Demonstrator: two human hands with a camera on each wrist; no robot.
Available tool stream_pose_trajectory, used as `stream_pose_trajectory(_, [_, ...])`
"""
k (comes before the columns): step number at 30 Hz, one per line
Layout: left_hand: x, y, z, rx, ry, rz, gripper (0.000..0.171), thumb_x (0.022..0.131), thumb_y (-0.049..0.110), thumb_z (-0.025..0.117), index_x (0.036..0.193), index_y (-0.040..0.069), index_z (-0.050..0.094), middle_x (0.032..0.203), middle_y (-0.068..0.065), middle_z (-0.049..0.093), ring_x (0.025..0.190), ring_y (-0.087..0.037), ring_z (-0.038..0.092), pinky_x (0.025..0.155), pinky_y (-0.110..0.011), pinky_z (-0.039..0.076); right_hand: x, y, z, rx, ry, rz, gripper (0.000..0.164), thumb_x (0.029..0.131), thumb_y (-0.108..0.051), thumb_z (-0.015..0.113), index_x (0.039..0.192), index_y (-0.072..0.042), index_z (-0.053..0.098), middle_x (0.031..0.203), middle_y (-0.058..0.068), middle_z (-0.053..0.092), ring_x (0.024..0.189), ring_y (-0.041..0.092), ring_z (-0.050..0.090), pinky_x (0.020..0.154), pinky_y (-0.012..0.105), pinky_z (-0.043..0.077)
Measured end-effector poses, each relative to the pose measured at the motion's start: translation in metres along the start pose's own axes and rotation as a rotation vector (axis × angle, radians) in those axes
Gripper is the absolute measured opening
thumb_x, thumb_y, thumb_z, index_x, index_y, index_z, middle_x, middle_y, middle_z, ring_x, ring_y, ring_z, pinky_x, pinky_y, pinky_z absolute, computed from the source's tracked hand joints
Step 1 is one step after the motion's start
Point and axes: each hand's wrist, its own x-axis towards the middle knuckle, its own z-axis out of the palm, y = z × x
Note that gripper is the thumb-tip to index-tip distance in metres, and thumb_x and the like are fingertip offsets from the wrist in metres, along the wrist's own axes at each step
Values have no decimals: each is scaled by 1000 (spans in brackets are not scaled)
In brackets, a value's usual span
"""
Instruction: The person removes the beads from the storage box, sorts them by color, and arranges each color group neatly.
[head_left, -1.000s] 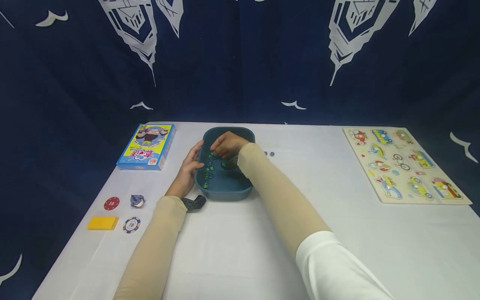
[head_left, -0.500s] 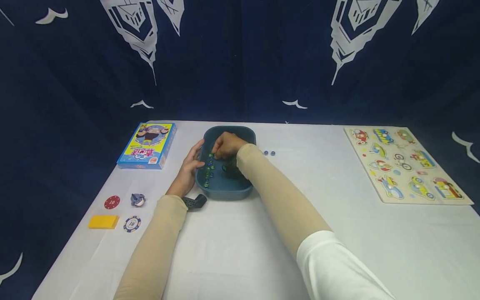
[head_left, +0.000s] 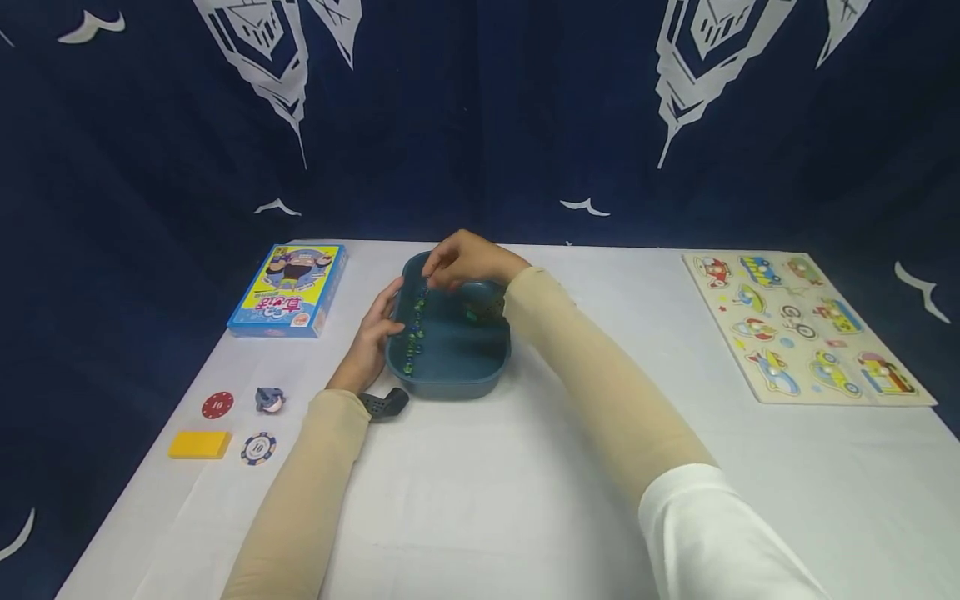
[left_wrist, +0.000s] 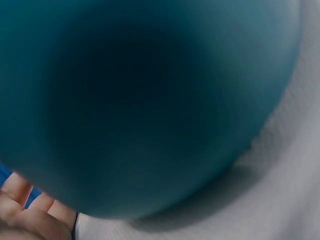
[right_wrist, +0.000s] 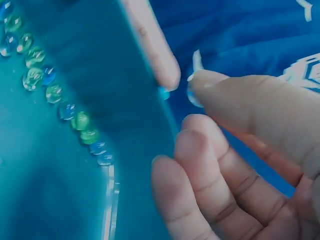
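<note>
A dark teal plastic bin (head_left: 453,389) stands at mid-table. Along the inside of its left wall runs a row of green and blue glass marbles (head_left: 415,333). My left hand (head_left: 367,346) grips the left rim, thumb over the edge and fingers outside; in the left wrist view its fingers (left_wrist: 37,210) lie by the bin's outer wall. Over the bin's far left part is my right hand (head_left: 468,260), a clear marble (right_wrist: 194,95) at its fingertips and the other fingers curled. The far end of the row passes under that hand.
At the left lie a blue-yellow game box (head_left: 287,292), a red chip (head_left: 217,405), a blue-white chip (head_left: 258,448), a small shark figure (head_left: 270,400) and a yellow block (head_left: 200,445). A wooden picture puzzle (head_left: 806,333) lies right. A dark curtain (head_left: 480,125) hangs behind.
My right hand has risen from inside the bin, up and toward its far side. Its forearm now hides the two blue marbles on the table. The left hand stays at the rim.
</note>
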Motion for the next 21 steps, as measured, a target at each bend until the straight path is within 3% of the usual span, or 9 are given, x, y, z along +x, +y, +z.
stream_pose_trajectory(4, [1, 0, 1, -4, 6, -5, 84, 77, 7, 43, 159, 18, 25, 165, -2, 21, 151, -23, 15, 118, -55, 4, -22, 5, -12, 76, 43, -66, 21, 90, -11, 71, 109, -2, 73, 95, 9, 73, 90, 36, 65, 79, 37, 56])
stream_pose_trajectory(6, [0, 0, 1, -1, 12, -9, 84, 78, 7, 44, 159, 19, 26, 165, -1, 21, 151, -23, 15, 118, -55, 4, -34, 11, -18, 112, 83, -88, 18, 90, -12, 72, 107, -5, 74, 89, 9, 72, 81, 31, 64, 77, 38, 55])
stream_pose_trajectory(12, [-3, 0, 1, 9, 11, -8, 83, 79, 8, 43, 159, 21, 26, 165, 1, 19, 151, -21, 13, 118, -55, 2, -71, 38, -26, 204, 238, -88, 25, 90, -14, 73, 111, -1, 71, 90, 15, 69, 73, 21, 60, 81, 49, 52])
stream_pose_trajectory(16, [-3, 0, 1, 4, 7, -6, 83, 79, 7, 42, 159, 20, 24, 166, 0, 18, 151, -22, 13, 118, -54, 3, -90, 62, -29, 200, 360, -58, 25, 91, -17, 73, 111, -2, 71, 95, 16, 68, 72, 18, 59, 77, 39, 54])
stream_pose_trajectory(21, [-2, -1, 2, 11, 1, -4, 83, 79, 7, 42, 159, 19, 24, 166, 1, 17, 152, -22, 12, 119, -53, 3, -105, 94, -33, 220, 470, 1, 27, 91, -18, 72, 113, -3, 71, 94, 6, 69, 74, 16, 59, 71, 31, 52])
